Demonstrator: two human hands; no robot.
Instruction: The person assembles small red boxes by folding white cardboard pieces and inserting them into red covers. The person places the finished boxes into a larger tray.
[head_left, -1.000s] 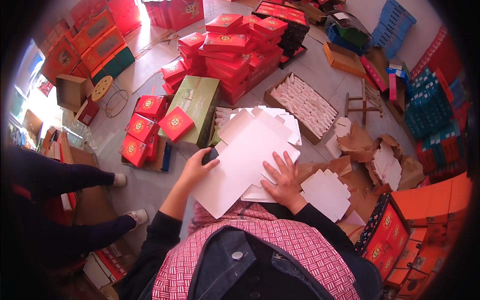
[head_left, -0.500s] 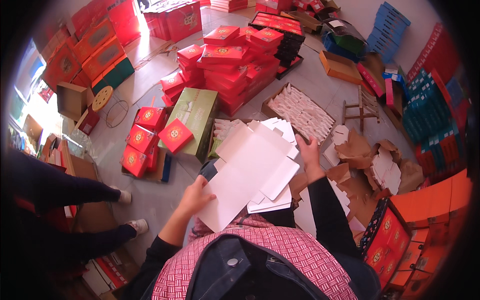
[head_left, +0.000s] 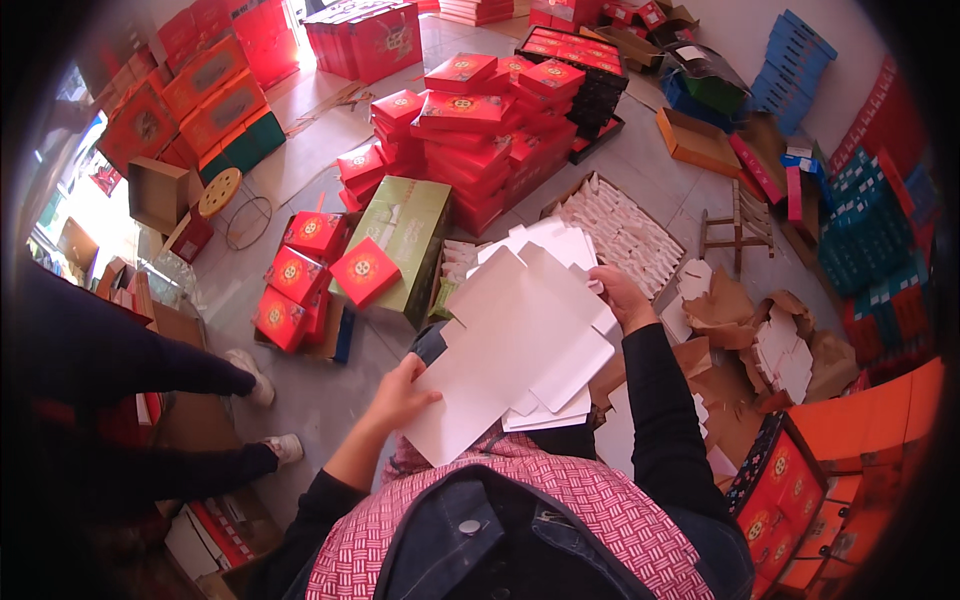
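A white cardboard blank (head_left: 510,335), flat with cut flaps along its far and right edges, lies tilted above the person's lap, over the near part of a pink-and-white patterned apron (head_left: 590,500). The left grip (head_left: 395,395) holds its near left edge, thumb on top and fingers underneath. The right grip (head_left: 622,298) is narrow, its fingers curled at a small white flap on the far right edge; whether they pinch it I cannot tell. More white blanks (head_left: 555,415) show under its near right side, and others just beyond its far end. Farther off, an open carton (head_left: 677,250) is filled with pale wrapped packets (head_left: 615,225). To the left, a green carton (head_left: 405,235) bears a single red box (head_left: 365,272); beyond it rises a pile of red boxes (head_left: 465,120) on the grey floor (head_left: 350,375). Right, crumpled brown paper (head_left: 725,310) lies near orange boxes (head_left: 865,430), and far left stands another person's legs (head_left: 170,350) in dark trousers
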